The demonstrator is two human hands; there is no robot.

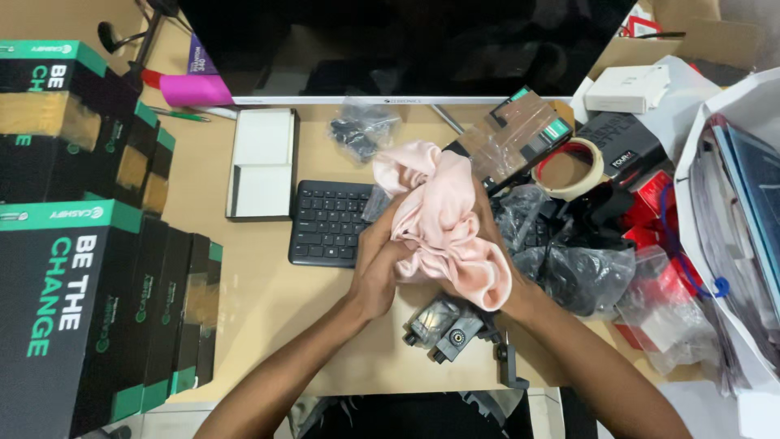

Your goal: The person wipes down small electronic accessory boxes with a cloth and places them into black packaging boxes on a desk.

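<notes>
Both my hands are bunched around a pale pink cloth [439, 219] above the desk's middle. My left hand [379, 264] grips the cloth's left side with the fingers curled into it. My right hand [497, 280] is mostly hidden under and behind the cloth, holding its right side. Just below the cloth, a grey metal device [445, 327] wrapped in clear plastic lies on the desk. A black keyboard [327, 221] lies partly under the cloth.
Black-and-green boxes [73, 301] are stacked at the left. A monitor [406, 49] stands at the back, a white open box [262, 162] left of the keyboard. Tape roll [570, 168], black plastic bags [569, 260], red packets and a white bag crowd the right.
</notes>
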